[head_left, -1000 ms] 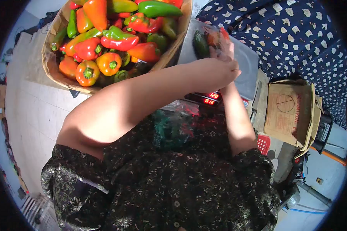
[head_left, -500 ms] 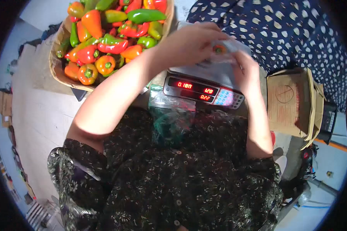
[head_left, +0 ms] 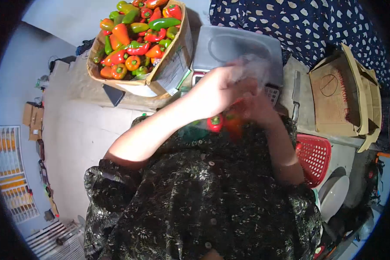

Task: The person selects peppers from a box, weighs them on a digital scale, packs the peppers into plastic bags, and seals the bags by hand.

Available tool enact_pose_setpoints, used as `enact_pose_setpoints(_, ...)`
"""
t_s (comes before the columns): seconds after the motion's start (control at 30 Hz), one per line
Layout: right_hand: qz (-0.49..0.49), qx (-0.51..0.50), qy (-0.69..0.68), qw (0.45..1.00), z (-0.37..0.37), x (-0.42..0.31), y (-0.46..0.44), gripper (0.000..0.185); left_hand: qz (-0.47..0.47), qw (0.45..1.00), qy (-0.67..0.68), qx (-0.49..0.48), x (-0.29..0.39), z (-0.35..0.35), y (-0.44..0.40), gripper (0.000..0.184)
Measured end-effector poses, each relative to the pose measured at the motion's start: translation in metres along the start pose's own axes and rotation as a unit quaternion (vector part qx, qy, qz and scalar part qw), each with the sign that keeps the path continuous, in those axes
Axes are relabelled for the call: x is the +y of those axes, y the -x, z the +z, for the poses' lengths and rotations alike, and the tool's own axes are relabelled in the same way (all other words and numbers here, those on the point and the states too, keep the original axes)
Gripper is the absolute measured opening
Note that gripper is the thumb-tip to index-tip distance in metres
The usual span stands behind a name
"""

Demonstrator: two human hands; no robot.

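My left hand point(head_left: 219, 89) is closed on a clear plastic bag point(head_left: 256, 67), whose gathered top sticks up above my fingers. My right hand point(head_left: 258, 106) grips the same bag from the other side; its fingers are smeared by motion. Below the hands show a red pepper point(head_left: 215, 123) and a blurred orange pepper point(head_left: 234, 125); whether both are inside the bag I cannot tell. Just beyond stands a digital scale point(head_left: 238, 41) with a grey pan, its display mostly hidden by my hands. Green plastic point(head_left: 193, 133) lies at my lap.
A cardboard box point(head_left: 169, 78) full of red, orange and green peppers stands at the back left. On the right are a knife point(head_left: 296, 89), an open carton point(head_left: 333, 99), a red perforated basket point(head_left: 314, 158) and a white plate point(head_left: 336, 197). Dark patterned cloth point(head_left: 307, 26) hangs behind.
Both hands have come off the scale pan toward my body, bringing the bag with them. The pan is now uncovered. The view has shifted, bringing the red basket and plate into sight.
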State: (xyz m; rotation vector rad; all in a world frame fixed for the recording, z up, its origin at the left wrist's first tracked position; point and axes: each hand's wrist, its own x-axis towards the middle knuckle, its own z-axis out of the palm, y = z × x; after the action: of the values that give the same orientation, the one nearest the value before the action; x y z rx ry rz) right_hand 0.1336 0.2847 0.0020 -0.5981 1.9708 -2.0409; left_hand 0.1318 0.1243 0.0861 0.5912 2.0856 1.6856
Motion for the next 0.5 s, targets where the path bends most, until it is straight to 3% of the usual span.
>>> enact_pose_setpoints(0.07, 0.054, -0.208, 0.018, 0.976, 0.009, 0.005, 0.013, 0.058, 0.041, 0.999, -0.014, -0.019, -0.006, 0.014, -0.003, 0.02)
enact_pose_setpoints(0.13, 0.074, -0.297, 0.03, 0.951, 0.022, 0.011, 0.008, 0.05, 0.087, 0.991, -0.099, 0.008, -0.001, 0.03, -0.008, 0.017)
enact_pose_setpoints(0.23, -0.068, -0.261, -0.063, 0.961, 0.044, 0.02, 0.009, 0.041, 0.188, 0.969, -0.158, -0.001, 0.006, 0.037, -0.027, 0.014)
enact_pose_setpoints(0.33, -0.043, -0.256, -0.086, 0.962, 0.051, 0.011, 0.014, 0.034, 0.103, 0.988, -0.109, 0.037, 0.009, 0.038, -0.039, 0.015)
enact_pose_setpoints(0.37, -0.057, -0.275, -0.092, 0.955, 0.052, 0.023, 0.014, 0.026, 0.103, 0.988, -0.098, 0.053, -0.01, 0.034, -0.045, 0.021)
enact_pose_setpoints(0.47, 0.02, -0.268, -0.1, 0.958, 0.036, 0.036, 0.018, 0.021, 0.116, 0.981, -0.095, 0.122, -0.046, 0.018, -0.044, 0.026)
enact_pose_setpoints(0.5, 0.03, -0.243, -0.094, 0.965, 0.033, 0.035, 0.02, 0.019, 0.093, 0.991, 0.003, 0.097, -0.05, 0.015, -0.035, 0.049)
